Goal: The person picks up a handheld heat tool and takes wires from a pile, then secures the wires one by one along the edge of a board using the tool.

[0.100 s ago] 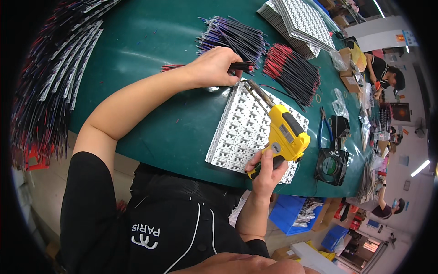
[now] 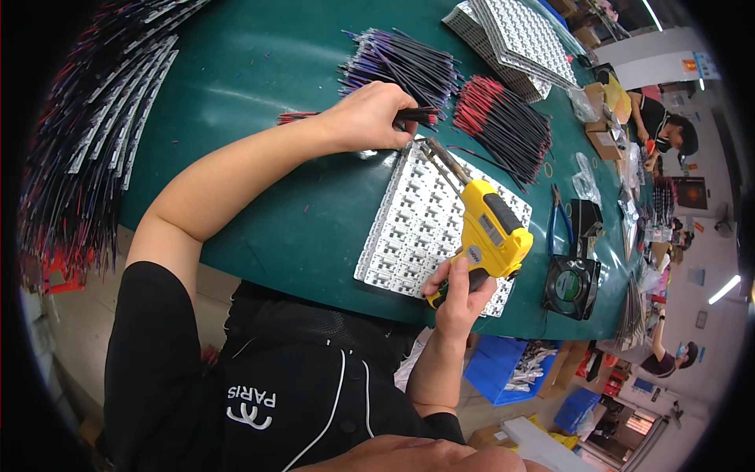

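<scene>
My left hand (image 2: 373, 118) is closed round a thin bunch of black and red wires (image 2: 418, 115), above the far edge of a white circuit board panel (image 2: 393, 244). In my right hand (image 2: 458, 295) is a yellow soldering gun (image 2: 495, 224), gripped by its handle. Its metal tip points up and left, close to my left fingertips and over the panel's far edge. Whether the tip touches anything cannot be made out. Small dark parts sit in rows on the panel, which lies on the green table (image 2: 275, 236). My left fingers partly hide the wires.
Purple-black wires (image 2: 401, 67) and red-black wires (image 2: 503, 126) lie beyond the panel. More panels (image 2: 519, 39) are stacked at the back. A small black fan (image 2: 572, 287) and blue-handled pliers (image 2: 560, 220) lie at right. Wired strips (image 2: 118, 102) fill the far left. People work at right.
The soldering gun has shifted very slightly to the left in my right hand's grip. My left hand and its wires look almost unchanged.
</scene>
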The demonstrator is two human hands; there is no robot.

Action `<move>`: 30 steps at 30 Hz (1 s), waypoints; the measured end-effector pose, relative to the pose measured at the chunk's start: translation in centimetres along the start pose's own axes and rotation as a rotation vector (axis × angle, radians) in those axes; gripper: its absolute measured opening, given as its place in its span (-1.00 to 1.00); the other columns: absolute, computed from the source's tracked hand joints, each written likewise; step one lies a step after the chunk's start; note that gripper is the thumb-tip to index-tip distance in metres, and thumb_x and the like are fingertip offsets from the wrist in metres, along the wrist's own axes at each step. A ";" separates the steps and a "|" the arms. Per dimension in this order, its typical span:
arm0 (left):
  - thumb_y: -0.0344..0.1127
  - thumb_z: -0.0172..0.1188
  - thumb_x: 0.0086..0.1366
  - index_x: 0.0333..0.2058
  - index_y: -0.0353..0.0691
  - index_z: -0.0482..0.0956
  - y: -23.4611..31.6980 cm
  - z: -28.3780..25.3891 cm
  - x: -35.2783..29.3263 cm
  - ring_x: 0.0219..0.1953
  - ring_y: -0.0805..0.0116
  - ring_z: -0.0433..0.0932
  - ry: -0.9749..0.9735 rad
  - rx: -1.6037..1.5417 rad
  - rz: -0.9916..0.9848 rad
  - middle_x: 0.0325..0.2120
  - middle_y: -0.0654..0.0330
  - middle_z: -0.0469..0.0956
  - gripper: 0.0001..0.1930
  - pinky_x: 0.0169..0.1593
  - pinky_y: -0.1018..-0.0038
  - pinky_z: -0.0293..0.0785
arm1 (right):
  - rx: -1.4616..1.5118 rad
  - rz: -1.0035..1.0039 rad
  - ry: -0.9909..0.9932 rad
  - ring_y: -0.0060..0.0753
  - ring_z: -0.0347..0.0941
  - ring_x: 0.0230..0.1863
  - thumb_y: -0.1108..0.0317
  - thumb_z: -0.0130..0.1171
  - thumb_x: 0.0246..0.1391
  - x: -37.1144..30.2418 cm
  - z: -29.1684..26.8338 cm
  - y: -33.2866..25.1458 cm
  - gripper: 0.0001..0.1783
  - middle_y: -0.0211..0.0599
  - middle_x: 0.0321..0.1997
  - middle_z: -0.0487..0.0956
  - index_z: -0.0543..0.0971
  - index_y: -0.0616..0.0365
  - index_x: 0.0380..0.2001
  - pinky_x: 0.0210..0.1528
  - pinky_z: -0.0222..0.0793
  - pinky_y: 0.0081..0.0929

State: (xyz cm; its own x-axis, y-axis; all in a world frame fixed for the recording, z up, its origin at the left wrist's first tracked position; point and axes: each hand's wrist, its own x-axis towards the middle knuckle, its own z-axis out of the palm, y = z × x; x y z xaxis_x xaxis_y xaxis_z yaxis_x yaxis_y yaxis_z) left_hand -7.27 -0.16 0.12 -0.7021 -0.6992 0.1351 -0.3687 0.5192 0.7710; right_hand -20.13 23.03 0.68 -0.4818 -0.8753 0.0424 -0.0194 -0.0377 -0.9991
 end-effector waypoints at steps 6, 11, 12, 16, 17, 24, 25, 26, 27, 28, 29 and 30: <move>-0.36 0.20 -0.08 -0.53 -0.32 0.52 0.3 0.0 0.1 -0.56 0.36 0.43 -0.031 -0.010 -0.034 -0.63 0.14 0.45 -0.85 -0.42 0.46 0.34 | -0.040 -0.043 0.033 -0.57 0.26 -0.79 0.38 -0.09 0.15 -0.2 -0.1 -0.2 -0.68 -0.29 -0.68 0.38 0.31 0.45 -0.12 -0.74 0.24 -0.65; -0.36 0.21 -0.08 -0.53 -0.32 0.52 -0.1 0.0 0.0 -0.57 0.36 0.42 -0.009 -0.011 -0.004 -0.64 0.14 0.45 -0.86 -0.42 0.47 0.34 | 0.065 -0.077 0.086 -0.56 0.24 -0.80 0.37 -0.09 0.13 -0.5 -0.5 0.4 -0.60 -0.25 -0.71 0.36 0.26 0.50 -0.07 -0.76 0.24 -0.63; -0.37 0.21 -0.07 -0.53 -0.32 0.52 -0.1 0.0 0.0 -0.58 0.36 0.42 0.000 -0.018 0.009 -0.65 0.14 0.45 -0.86 -0.42 0.47 0.34 | 0.075 -0.073 0.088 -0.55 0.23 -0.81 0.36 -0.09 0.13 -0.5 -0.5 0.5 -0.61 -0.24 -0.71 0.36 0.27 0.49 -0.09 -0.76 0.24 -0.63; -0.37 0.22 -0.07 -0.53 -0.32 0.52 0.3 -0.2 0.1 -0.58 0.40 0.40 -0.036 -0.016 -0.037 -0.66 0.16 0.45 -0.86 -0.43 0.49 0.33 | 0.065 -0.042 0.087 -0.54 0.22 -0.81 0.35 -0.08 0.13 -0.8 -0.6 0.8 -0.68 -0.23 -0.71 0.35 0.29 0.43 -0.17 -0.75 0.24 -0.63; -0.37 0.22 -0.07 -0.52 -0.32 0.52 0.0 -0.3 0.2 -0.58 0.42 0.40 -0.063 -0.074 -0.045 -0.66 0.18 0.45 -0.86 -0.43 0.49 0.33 | 0.067 -0.034 0.075 -0.53 0.22 -0.80 0.35 -0.08 0.13 -0.8 -0.6 0.7 -0.71 -0.23 -0.71 0.35 0.30 0.40 -0.20 -0.75 0.23 -0.63; -0.36 0.23 -0.06 -0.50 -0.32 0.53 -1.0 -0.1 0.5 -0.58 0.47 0.38 -0.134 -0.105 0.034 -0.64 0.20 0.46 -0.84 -0.43 0.51 0.33 | 0.056 0.001 0.017 -0.51 0.23 -0.79 0.37 -0.07 0.12 -0.6 -0.3 0.2 -0.77 -0.24 -0.70 0.35 0.30 0.35 -0.24 -0.74 0.24 -0.62; -0.36 0.23 -0.06 -0.50 -0.32 0.53 -0.9 -0.1 0.5 -0.58 0.47 0.38 -0.134 -0.104 0.033 -0.64 0.20 0.46 -0.84 -0.43 0.51 0.33 | 0.057 0.002 0.017 -0.51 0.23 -0.79 0.37 -0.07 0.12 -0.6 -0.3 0.3 -0.77 -0.24 -0.70 0.35 0.30 0.35 -0.24 -0.74 0.24 -0.62; -0.37 0.22 -0.05 -0.49 -0.32 0.53 -0.8 -0.2 0.6 -0.58 0.47 0.38 -0.136 -0.104 0.040 -0.64 0.19 0.46 -0.85 -0.43 0.50 0.33 | 0.066 -0.001 0.037 -0.51 0.23 -0.79 0.38 -0.07 0.12 -0.6 -0.3 0.3 -0.77 -0.24 -0.69 0.35 0.30 0.35 -0.25 -0.74 0.25 -0.61; -0.37 0.22 -0.05 -0.49 -0.32 0.54 -0.8 -0.2 0.6 -0.58 0.46 0.38 -0.139 -0.104 0.047 -0.64 0.19 0.46 -0.85 -0.42 0.50 0.34 | 0.075 -0.004 0.057 -0.51 0.23 -0.79 0.38 -0.07 0.12 -0.7 -0.3 0.2 -0.78 -0.24 -0.69 0.35 0.30 0.35 -0.25 -0.73 0.25 -0.61; -0.37 0.22 -0.05 -0.49 -0.32 0.54 -0.8 -0.2 0.6 -0.58 0.46 0.38 -0.139 -0.104 0.046 -0.64 0.19 0.46 -0.85 -0.42 0.50 0.34 | 0.076 -0.003 0.057 -0.51 0.23 -0.79 0.38 -0.07 0.12 -0.8 -0.3 0.2 -0.78 -0.24 -0.69 0.35 0.30 0.35 -0.25 -0.73 0.25 -0.61; -0.37 0.22 -0.05 -0.49 -0.32 0.54 -0.9 -0.2 0.6 -0.58 0.47 0.38 -0.136 -0.097 0.044 -0.65 0.20 0.46 -0.85 -0.43 0.50 0.33 | 0.077 0.008 0.054 -0.51 0.23 -0.79 0.38 -0.08 0.12 -0.8 -0.4 0.2 -0.78 -0.24 -0.69 0.35 0.30 0.35 -0.25 -0.73 0.26 -0.61; -0.37 0.22 -0.05 -0.50 -0.31 0.54 -1.0 -0.2 0.6 -0.58 0.48 0.38 -0.133 -0.090 0.042 -0.65 0.21 0.45 -0.86 -0.43 0.51 0.32 | 0.077 0.018 0.052 -0.51 0.23 -0.79 0.38 -0.08 0.12 -0.8 -0.4 0.2 -0.78 -0.24 -0.69 0.35 0.30 0.35 -0.25 -0.73 0.26 -0.60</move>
State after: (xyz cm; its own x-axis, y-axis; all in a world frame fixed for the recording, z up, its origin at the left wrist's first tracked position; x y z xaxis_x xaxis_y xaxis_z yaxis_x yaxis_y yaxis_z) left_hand -7.19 -1.20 -0.42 -0.7926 -0.6031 0.0895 -0.2852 0.4964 0.8199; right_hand -20.06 23.94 0.44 -0.5262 -0.8501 0.0223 0.0566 -0.0612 -0.9965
